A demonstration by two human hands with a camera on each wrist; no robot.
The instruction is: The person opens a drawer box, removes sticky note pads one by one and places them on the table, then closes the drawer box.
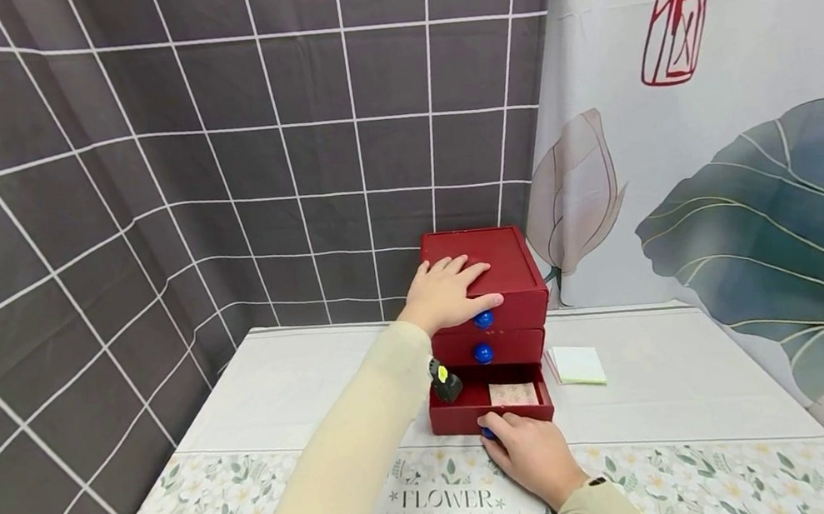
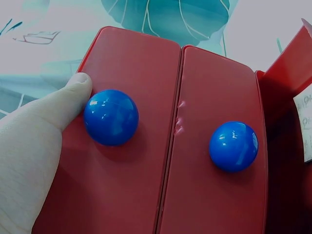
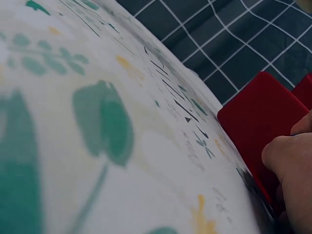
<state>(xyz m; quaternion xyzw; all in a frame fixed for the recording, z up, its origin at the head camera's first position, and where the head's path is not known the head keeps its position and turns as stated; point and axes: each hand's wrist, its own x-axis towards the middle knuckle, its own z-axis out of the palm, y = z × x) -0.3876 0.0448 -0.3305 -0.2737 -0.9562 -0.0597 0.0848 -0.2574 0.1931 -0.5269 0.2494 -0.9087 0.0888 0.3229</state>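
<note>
A red drawer cabinet stands on the table, its bottom drawer pulled out. My left hand rests on the cabinet's top with its fingers straight and spread; the thumb lies over the front edge, near the upper blue knob. The middle drawer's blue knob is untouched. With curled fingers, my right hand pinches the bottom drawer's blue knob, mostly covered by the hand. Inside that drawer lies a pale pink piece of paper with faint marks.
A pad of white and yellowish paper notes lies right of the cabinet. A floral cloth strip printed "FLOWER" runs along the table's front. Behind hang a dark grid-patterned curtain and a white leaf-printed one.
</note>
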